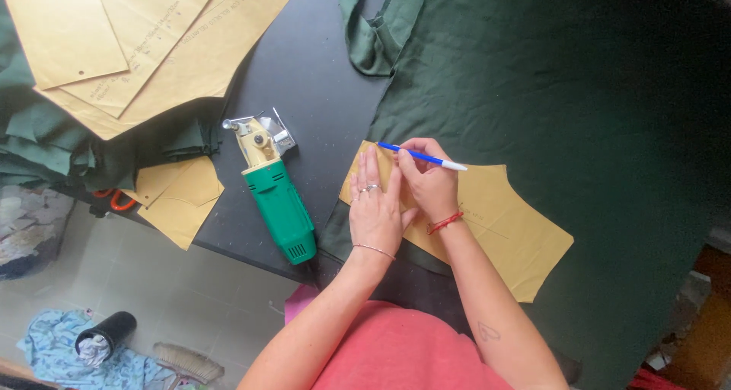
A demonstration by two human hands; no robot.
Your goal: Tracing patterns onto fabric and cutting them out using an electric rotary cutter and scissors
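Near the middle of the frame, the left hand (373, 207) lies flat, fingers together and stretched out, pressing the near-left end of a tan paper pattern piece (495, 222) onto the dark green fabric (579, 93) that covers the right half of the black table (312, 70). The right hand (428, 183) is closed around a blue pen (421, 157), its tip at the pattern's upper left corner, just above the left fingertips. To trace well here, the flat hand should probably keep its weight close to the pen so the paper cannot creep, while the pen rides tight against the paper edge and stays fairly upright. The cloth under the pattern looks smooth; any ripple would likely distort the line. To the left of the hands, a green electric cutter (276, 196) rests on the bare table, apart from the work. More tan pattern sheets (145, 40) lie in the upper left of the frame.
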